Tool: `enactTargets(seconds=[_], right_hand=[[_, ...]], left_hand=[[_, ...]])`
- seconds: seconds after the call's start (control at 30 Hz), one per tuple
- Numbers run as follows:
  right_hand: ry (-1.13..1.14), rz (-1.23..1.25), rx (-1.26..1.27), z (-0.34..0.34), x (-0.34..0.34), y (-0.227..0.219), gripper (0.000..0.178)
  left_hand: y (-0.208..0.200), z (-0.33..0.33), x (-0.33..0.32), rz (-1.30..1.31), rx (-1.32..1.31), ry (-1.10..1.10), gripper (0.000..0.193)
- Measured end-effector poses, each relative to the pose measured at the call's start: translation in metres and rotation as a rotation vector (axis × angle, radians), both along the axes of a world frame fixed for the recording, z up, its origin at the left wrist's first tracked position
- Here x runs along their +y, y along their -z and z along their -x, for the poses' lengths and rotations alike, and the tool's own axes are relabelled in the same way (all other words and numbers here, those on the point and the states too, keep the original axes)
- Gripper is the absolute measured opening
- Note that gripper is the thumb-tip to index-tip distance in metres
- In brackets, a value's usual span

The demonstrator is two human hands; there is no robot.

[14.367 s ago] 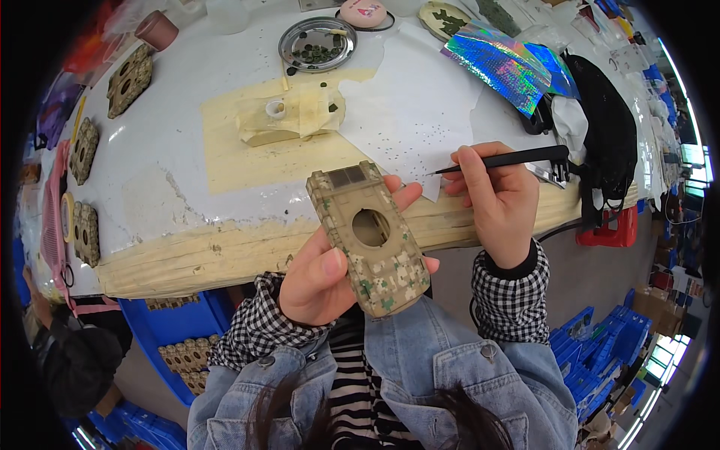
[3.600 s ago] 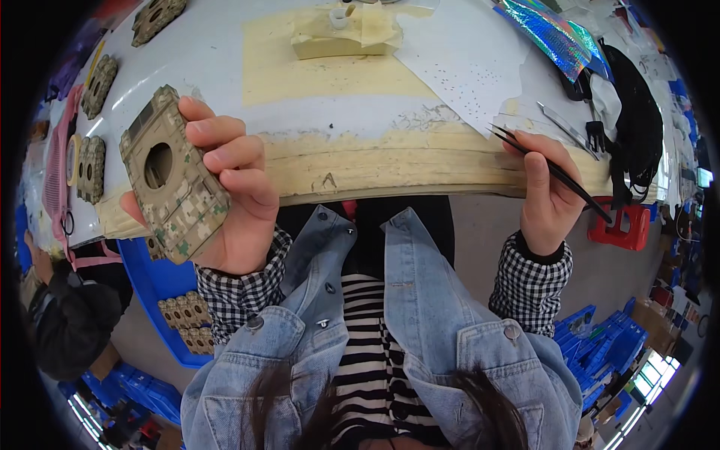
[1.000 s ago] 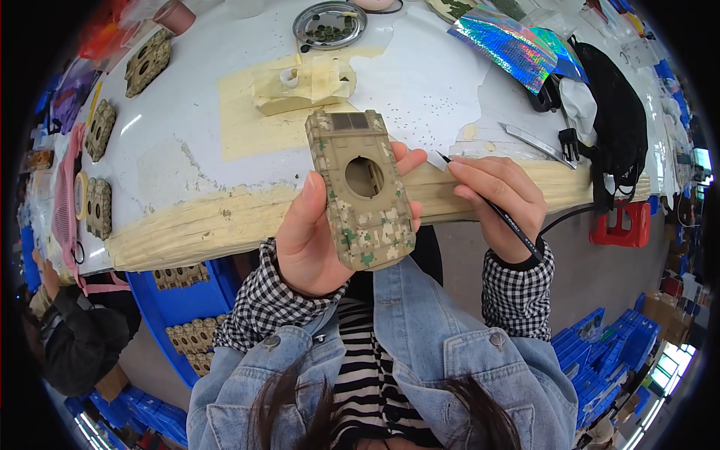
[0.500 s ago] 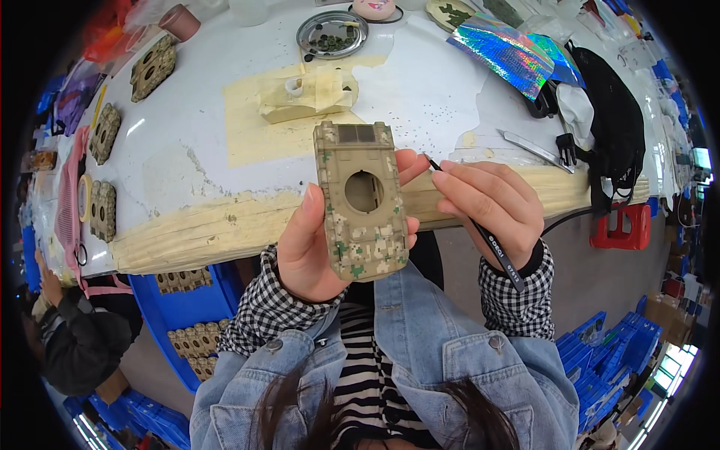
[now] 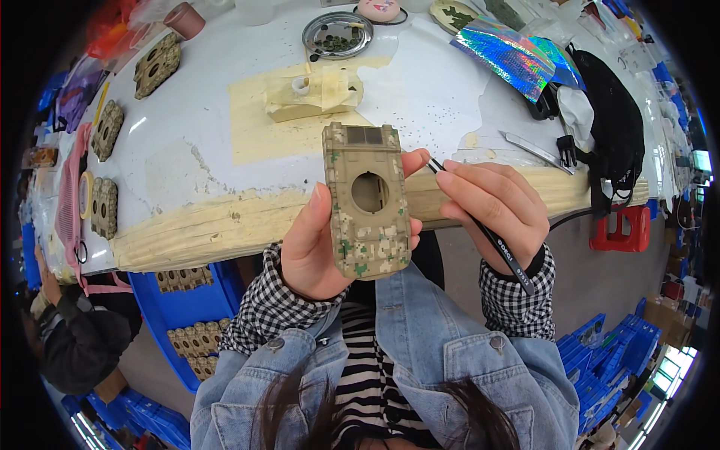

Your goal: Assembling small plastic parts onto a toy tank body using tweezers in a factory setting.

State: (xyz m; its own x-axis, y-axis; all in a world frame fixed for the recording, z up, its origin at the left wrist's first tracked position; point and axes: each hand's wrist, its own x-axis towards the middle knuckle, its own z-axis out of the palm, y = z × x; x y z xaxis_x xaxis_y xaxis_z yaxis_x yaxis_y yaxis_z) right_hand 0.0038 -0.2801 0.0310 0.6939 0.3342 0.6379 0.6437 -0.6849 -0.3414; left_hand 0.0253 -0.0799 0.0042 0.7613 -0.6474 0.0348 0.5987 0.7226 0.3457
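Observation:
A camouflage-patterned toy tank hull (image 5: 373, 244) with a round hole in its top is held upright by my left hand (image 5: 306, 240), thumb on its left side and fingertips showing on the right. My left index finger stretches out past the hull's right edge. Between the thumb and fingers of my right hand (image 5: 499, 206) are black tweezers (image 5: 501, 251), their tips close to that left index fingertip. Whether something tiny sits at the tips is too small to tell. Beyond the hull, a cream-taped block (image 5: 315, 109) with a small white cup (image 5: 301, 85) rests on the table.
Small dark green parts lie in a round metal tray (image 5: 330, 30) at the back. More hulls (image 5: 105, 206) sit at the left, others in a blue crate (image 5: 161, 307) below. A craft knife (image 5: 536, 150) and black bag (image 5: 611, 120) lie at right. Tiny specks dot the tabletop (image 5: 427, 112).
The hull has shifted slightly to the right with my left hand. My right hand and the tweezers have moved only a little, staying beside the left index fingertip.

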Motion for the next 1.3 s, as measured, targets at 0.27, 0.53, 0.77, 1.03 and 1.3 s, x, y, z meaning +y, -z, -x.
enactTargets(seconds=[0.27,0.53,0.77,1.03,1.3], right_hand=[[-0.019,-0.070,0.006,-0.001,0.004,-0.003,0.031],[-0.007,-0.326,0.129,0.004,0.002,-0.005,0.022],[-0.068,-0.996,0.637,0.000,0.002,-0.010,0.034],[-0.048,-1.076,0.742,-0.007,0.008,-0.008,0.032],[-0.073,-1.119,0.818,-0.008,0.007,-0.009,0.032]], left_hand=[[0.003,-0.001,0.005,0.032,-0.009,0.028,0.075],[-0.002,0.000,0.007,-0.041,-0.029,-0.004,0.081],[-0.009,-0.002,0.014,-0.270,-0.215,0.053,0.089],[-0.011,-0.002,0.019,-0.330,-0.270,0.094,0.094],[-0.009,-0.001,0.025,-0.225,-0.194,0.156,0.087]])
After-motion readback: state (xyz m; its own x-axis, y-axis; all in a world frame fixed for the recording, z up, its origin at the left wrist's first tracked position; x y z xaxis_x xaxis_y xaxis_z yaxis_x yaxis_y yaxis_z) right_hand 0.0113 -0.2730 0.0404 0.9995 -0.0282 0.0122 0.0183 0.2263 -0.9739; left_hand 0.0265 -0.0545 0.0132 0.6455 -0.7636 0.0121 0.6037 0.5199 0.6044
